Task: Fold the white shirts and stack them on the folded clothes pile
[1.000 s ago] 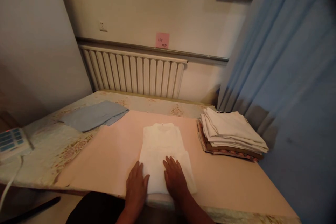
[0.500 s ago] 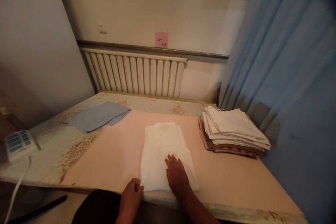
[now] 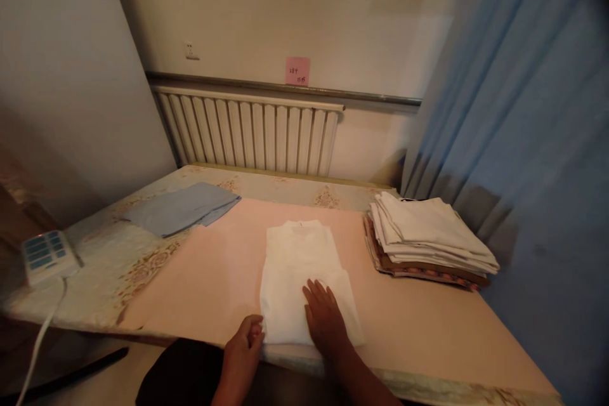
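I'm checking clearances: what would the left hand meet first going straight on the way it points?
The white garment, probably, at its lower left edge; whether the left hand already touches it is unclear.

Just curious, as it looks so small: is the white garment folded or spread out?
Folded: the white garment lies flat as a narrow block under the right hand, and no sleeves stretch across the pink sheet.

Ribbed radiator (image 3: 252, 133) along a dim beige wall (image 3: 333, 13), blue curtain (image 3: 537, 139) at right.

The right hand (image 3: 327, 319) hides the white garment (image 3: 297, 266) (only partly).
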`<control>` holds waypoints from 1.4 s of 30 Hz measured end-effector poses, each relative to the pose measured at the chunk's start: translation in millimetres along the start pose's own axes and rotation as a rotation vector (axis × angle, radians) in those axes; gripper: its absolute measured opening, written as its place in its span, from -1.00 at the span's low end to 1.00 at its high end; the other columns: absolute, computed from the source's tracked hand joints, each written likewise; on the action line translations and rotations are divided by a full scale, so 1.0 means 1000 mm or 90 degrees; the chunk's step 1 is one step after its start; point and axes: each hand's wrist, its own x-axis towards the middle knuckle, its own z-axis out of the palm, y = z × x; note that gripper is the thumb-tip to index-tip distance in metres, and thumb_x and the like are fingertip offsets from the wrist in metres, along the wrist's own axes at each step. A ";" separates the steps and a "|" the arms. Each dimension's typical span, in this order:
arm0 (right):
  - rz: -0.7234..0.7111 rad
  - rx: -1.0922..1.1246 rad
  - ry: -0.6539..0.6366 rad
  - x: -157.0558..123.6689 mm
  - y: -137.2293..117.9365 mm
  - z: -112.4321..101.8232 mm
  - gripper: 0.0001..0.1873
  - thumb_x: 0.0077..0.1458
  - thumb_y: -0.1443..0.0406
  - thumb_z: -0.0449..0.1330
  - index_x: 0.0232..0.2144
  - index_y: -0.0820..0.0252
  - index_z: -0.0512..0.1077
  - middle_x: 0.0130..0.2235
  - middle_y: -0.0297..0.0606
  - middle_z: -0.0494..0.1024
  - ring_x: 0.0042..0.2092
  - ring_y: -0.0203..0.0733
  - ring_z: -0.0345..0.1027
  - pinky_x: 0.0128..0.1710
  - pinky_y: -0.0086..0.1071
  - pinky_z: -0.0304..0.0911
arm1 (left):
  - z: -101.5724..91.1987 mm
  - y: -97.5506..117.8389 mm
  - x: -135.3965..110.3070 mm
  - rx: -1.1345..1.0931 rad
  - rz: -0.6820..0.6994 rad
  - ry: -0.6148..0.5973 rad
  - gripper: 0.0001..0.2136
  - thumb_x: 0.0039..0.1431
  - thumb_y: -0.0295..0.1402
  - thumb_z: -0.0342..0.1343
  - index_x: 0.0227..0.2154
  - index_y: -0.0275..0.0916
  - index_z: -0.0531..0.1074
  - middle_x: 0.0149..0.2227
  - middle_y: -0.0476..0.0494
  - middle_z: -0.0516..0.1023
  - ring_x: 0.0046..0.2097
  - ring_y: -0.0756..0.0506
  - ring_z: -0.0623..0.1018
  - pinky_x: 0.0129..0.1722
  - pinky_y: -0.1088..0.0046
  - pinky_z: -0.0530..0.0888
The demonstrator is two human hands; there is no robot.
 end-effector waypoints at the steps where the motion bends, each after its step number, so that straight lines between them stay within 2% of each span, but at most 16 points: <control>1: 0.001 -0.002 -0.005 0.000 0.000 0.000 -0.56 0.25 0.36 -0.04 0.15 0.14 0.31 0.24 -0.23 0.30 0.30 -0.09 0.04 0.27 -0.07 -0.03 | 0.000 -0.002 0.000 -0.011 -0.010 -0.026 -0.69 0.09 -0.24 -0.08 -0.11 -0.18 0.36 -0.41 0.04 0.54 -0.50 -0.04 0.51 -0.41 0.45 0.42; 4: 0.005 -0.010 -0.023 0.001 -0.001 -0.001 -0.56 0.24 0.36 -0.03 0.15 0.13 0.31 0.25 -0.23 0.29 0.30 -0.09 0.04 0.27 -0.07 -0.02 | -0.002 -0.005 -0.002 0.006 -0.003 -0.070 -0.64 0.08 -0.30 -0.09 -0.05 -0.19 0.34 -0.44 0.06 0.55 -0.49 -0.04 0.54 -0.37 0.46 0.45; 7: 0.006 -0.018 -0.031 0.001 -0.001 -0.002 -0.56 0.24 0.36 -0.03 0.15 0.12 0.30 0.25 -0.24 0.29 0.31 -0.10 0.03 0.27 -0.08 -0.02 | -0.004 -0.005 -0.003 0.045 0.035 -0.054 -0.64 0.08 -0.35 -0.08 -0.03 -0.16 0.36 -0.40 0.04 0.58 -0.35 -0.05 0.58 -0.25 0.46 0.46; 11: 0.000 -0.035 -0.025 0.001 0.000 -0.001 -0.56 0.24 0.36 -0.03 0.15 0.14 0.31 0.24 -0.22 0.30 0.30 -0.10 0.05 0.26 -0.09 -0.02 | -0.004 -0.004 -0.003 0.043 0.044 -0.035 -0.64 0.09 -0.35 -0.09 -0.04 -0.17 0.36 -0.38 0.03 0.58 -0.34 -0.06 0.58 -0.23 0.43 0.47; 15: -0.010 -0.050 -0.025 0.000 0.001 0.001 -0.56 0.25 0.35 -0.04 0.15 0.14 0.30 0.24 -0.22 0.29 0.31 -0.11 0.03 0.27 -0.11 -0.03 | -0.001 -0.008 -0.002 0.033 0.053 0.013 -0.67 0.06 -0.34 -0.06 -0.10 -0.19 0.40 -0.27 -0.04 0.60 -0.22 -0.09 0.59 -0.18 0.40 0.48; 23: -0.004 -0.050 -0.034 -0.001 0.002 0.002 -0.56 0.25 0.35 -0.04 0.15 0.14 0.31 0.25 -0.24 0.29 0.30 -0.09 0.04 0.27 -0.09 -0.02 | -0.001 -0.019 0.001 0.059 0.048 0.012 -0.68 0.07 -0.37 -0.07 -0.10 -0.19 0.39 -0.33 -0.02 0.57 -0.25 -0.09 0.58 -0.20 0.40 0.47; 26: -0.004 -0.051 -0.039 0.000 0.002 0.002 -0.56 0.25 0.35 -0.03 0.16 0.13 0.30 0.25 -0.24 0.28 0.31 -0.09 0.03 0.27 -0.08 -0.02 | -0.002 -0.018 0.001 0.116 0.058 0.082 -0.67 0.16 -0.32 -0.13 -0.08 -0.25 0.39 -0.28 -0.13 0.56 -0.22 -0.14 0.58 -0.18 0.31 0.49; 28: -0.004 -0.051 -0.032 -0.001 0.002 0.002 -0.56 0.25 0.35 -0.04 0.16 0.13 0.31 0.25 -0.22 0.29 0.31 -0.09 0.03 0.27 -0.08 -0.02 | 0.000 -0.014 0.003 0.166 0.121 0.155 -0.66 0.19 -0.30 -0.15 -0.07 -0.29 0.40 -0.17 -0.23 0.55 -0.11 -0.19 0.55 -0.07 0.21 0.48; 31: -0.006 -0.049 -0.016 -0.001 0.001 0.002 -0.56 0.25 0.35 -0.04 0.16 0.14 0.31 0.24 -0.21 0.30 0.31 -0.10 0.03 0.28 -0.08 -0.02 | 0.013 -0.001 0.012 0.227 0.275 0.199 -0.65 0.22 -0.33 -0.14 -0.01 -0.32 0.38 -0.04 -0.29 0.51 0.03 -0.22 0.47 0.09 0.12 0.40; 35: -0.019 -0.053 -0.008 -0.002 0.003 0.004 -0.55 0.25 0.35 -0.04 0.17 0.13 0.30 0.24 -0.24 0.29 0.31 -0.11 0.01 0.28 -0.09 -0.02 | 0.046 0.016 0.037 0.295 0.416 0.167 -0.60 0.27 -0.37 -0.18 0.11 -0.28 0.33 0.12 -0.28 0.44 0.17 -0.18 0.40 0.14 0.14 0.37; 38: -0.034 -0.055 0.002 -0.002 0.005 0.004 -0.54 0.26 0.34 -0.04 0.18 0.12 0.27 0.25 -0.27 0.29 0.32 -0.11 0.01 0.28 -0.09 -0.02 | 0.068 0.022 0.056 0.360 0.446 0.106 -0.59 0.29 -0.36 -0.18 0.14 -0.26 0.32 0.20 -0.25 0.37 0.24 -0.18 0.32 0.18 0.12 0.32; 42: -0.043 -0.058 0.022 -0.002 0.008 0.006 -0.54 0.26 0.34 -0.06 0.18 0.12 0.27 0.24 -0.28 0.30 0.31 -0.11 0.02 0.28 -0.09 -0.03 | 0.077 0.022 0.068 0.436 0.442 0.040 -0.59 0.30 -0.36 -0.18 0.17 -0.19 0.29 0.26 -0.16 0.29 0.31 -0.20 0.19 0.24 0.05 0.21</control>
